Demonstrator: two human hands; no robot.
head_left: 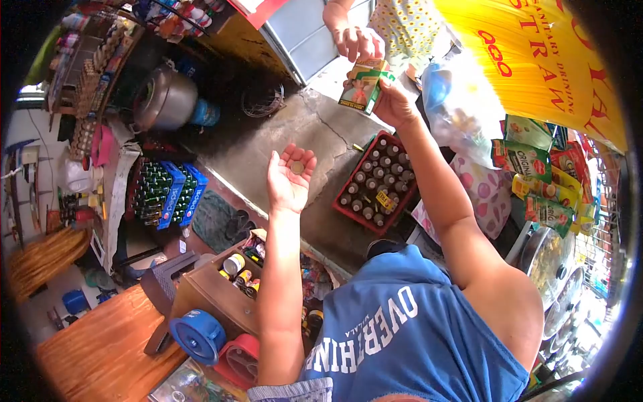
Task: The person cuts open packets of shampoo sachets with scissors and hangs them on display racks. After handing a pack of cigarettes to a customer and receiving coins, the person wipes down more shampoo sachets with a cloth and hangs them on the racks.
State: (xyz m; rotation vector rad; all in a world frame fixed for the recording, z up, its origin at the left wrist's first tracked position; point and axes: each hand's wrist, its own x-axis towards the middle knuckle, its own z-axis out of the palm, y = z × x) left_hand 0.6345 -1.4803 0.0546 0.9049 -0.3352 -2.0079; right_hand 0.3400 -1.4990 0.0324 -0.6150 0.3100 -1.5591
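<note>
A round coin (297, 167) lies on the fingers of my left hand (291, 181), which is palm up and slightly cupped. My right hand (396, 104) reaches forward, its fingers closed on the near edge of a cigarette pack (362, 88) with green and gold sides and a printed picture. At the pack's far end, another person's hand (358, 41) has its fingers right at the top edge. That person's sunflower-print clothing (402, 30) shows behind the pack.
Below my right forearm stands a red crate (341, 210) of bottles. Blue Pepsi crates (175, 194) are on the left, near a large metal pot (164, 98). A yellow straw bag (529, 53) and snack pouches (529, 161) hang at the right. Nearer me is a blue-lidded container (197, 335).
</note>
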